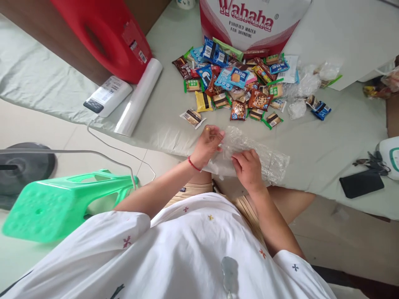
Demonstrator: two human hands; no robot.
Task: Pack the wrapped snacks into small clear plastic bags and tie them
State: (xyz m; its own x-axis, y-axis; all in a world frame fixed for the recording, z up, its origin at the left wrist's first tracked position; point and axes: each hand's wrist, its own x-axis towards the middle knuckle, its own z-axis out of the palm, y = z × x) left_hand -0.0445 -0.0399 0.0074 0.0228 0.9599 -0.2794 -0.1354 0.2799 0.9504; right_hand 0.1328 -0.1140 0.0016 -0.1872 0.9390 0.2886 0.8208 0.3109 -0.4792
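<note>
Both my hands grip a clear plastic bag (264, 160) at the near edge of the pale-covered table (311, 137). My left hand (208, 143), with a red string at its wrist, pinches the bag's left end with closed fingers. My right hand (248, 166) is curled over the bag's middle, fingers pressed on the plastic. I cannot tell whether the crumpled bag holds anything. Just beyond my hands lies a pile of small snack packets (237, 83) in blue, brown, yellow and green wrappers.
A Wahaha water box (249, 20) stands behind the snacks. A red container (109, 33), a white device (107, 95) and a plastic film roll (139, 97) lie at left. A black phone (361, 185) and keys rest at right. A green stool (62, 203) lies tipped on the floor.
</note>
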